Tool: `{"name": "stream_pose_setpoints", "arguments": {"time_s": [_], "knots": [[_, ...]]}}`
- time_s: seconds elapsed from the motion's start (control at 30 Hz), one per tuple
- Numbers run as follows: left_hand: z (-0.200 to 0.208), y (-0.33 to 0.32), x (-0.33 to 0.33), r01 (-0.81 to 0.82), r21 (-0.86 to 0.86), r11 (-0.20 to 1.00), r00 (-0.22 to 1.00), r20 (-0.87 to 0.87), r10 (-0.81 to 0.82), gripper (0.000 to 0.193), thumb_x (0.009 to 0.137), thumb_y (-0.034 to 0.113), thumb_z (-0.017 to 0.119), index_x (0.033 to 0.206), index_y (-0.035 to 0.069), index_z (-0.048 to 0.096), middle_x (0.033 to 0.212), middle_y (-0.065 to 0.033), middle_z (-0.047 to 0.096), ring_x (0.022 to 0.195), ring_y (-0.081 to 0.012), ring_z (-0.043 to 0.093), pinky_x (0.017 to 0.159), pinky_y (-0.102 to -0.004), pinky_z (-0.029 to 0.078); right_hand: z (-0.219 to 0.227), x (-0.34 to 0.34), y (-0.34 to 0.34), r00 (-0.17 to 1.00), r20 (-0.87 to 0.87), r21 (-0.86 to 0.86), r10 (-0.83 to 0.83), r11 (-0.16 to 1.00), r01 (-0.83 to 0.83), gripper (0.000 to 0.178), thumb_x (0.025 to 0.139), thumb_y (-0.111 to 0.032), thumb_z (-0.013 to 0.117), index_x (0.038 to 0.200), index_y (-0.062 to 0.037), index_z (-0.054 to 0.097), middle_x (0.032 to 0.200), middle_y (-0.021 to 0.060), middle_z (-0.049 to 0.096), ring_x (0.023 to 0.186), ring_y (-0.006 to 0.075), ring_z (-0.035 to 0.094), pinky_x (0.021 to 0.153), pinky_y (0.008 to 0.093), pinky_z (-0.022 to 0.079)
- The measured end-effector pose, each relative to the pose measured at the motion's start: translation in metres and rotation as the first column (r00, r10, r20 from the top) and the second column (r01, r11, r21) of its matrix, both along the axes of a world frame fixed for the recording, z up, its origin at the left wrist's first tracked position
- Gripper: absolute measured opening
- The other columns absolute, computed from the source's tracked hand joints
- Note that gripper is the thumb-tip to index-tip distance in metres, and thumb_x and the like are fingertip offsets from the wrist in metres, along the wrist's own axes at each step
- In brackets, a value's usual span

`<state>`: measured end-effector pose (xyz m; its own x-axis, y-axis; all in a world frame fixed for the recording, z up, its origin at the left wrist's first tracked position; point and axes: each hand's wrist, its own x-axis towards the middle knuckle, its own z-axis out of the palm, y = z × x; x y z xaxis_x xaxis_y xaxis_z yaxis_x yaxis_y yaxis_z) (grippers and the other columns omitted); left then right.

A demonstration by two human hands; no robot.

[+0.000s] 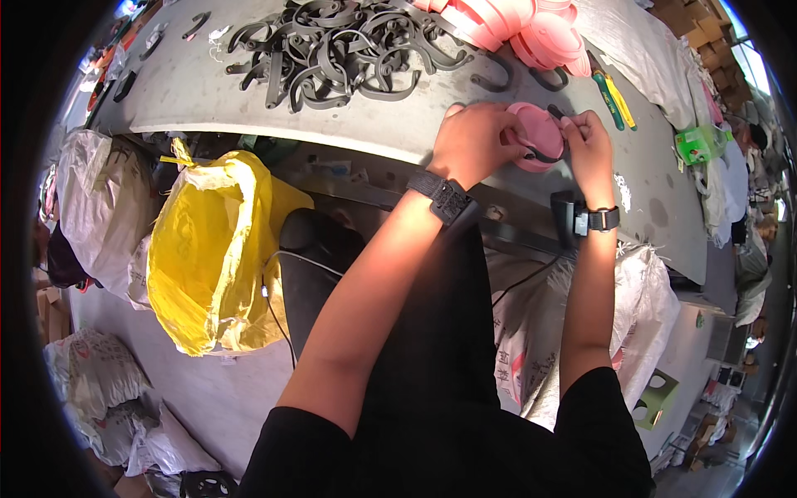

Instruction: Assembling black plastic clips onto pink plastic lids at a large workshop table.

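pink cup (534, 131) in work, more waiting

at the table's (183, 87) near edge, the left hand (471, 143) clamps the cup; the right hand (590, 151) seems to pinch its dark handle (545, 156); the fitting looks unfinished; at the table's far side, loose handles (334, 62) and pink pieces (544, 37) remain
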<state>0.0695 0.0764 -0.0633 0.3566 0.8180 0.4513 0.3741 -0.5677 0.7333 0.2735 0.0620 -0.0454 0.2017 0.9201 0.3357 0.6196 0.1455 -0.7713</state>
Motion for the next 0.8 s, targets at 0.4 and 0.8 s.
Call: {"name": "stream_pose_setpoints", "arguments": {"time_s": [0.4, 0.8], "knots": [[0.003, 0.0, 0.0, 0.024, -0.009, 1.0, 0.999, 0.027, -0.024, 0.021, 0.062, 0.013, 0.075, 0.08, 0.009, 0.066, 0.075, -0.0045, 0.062, 0.067, -0.0196, 0.06, 0.064, -0.0301, 0.046, 0.015, 0.009, 0.005, 0.924, -0.3, -0.222, 0.238, 0.924, -0.31, 0.027, 0.081, 0.005, 0.049, 0.108, 0.0073, 0.054, 0.106, 0.011, 0.061, 0.096, 0.0133, 0.058, 0.082, 0.0248, 0.045], [0.01, -0.023, 0.043, -0.247, 0.244, 0.938, 0.902, -0.296, 0.314, 0.064, 0.057, 0.05, 0.073, 0.103, 0.008, 0.056, 0.101, -0.0124, 0.055, 0.097, -0.0274, 0.052, 0.085, -0.0442, 0.036, -0.002, -0.01, -0.018, 0.892, -0.403, -0.076, 0.206, 0.964, -0.256, 0.044, 0.093, -0.032, 0.047, 0.12, 0.0025, 0.051, 0.116, 0.0103, 0.056, 0.109, 0.0153, 0.049, 0.095, 0.0274, 0.036]]}}
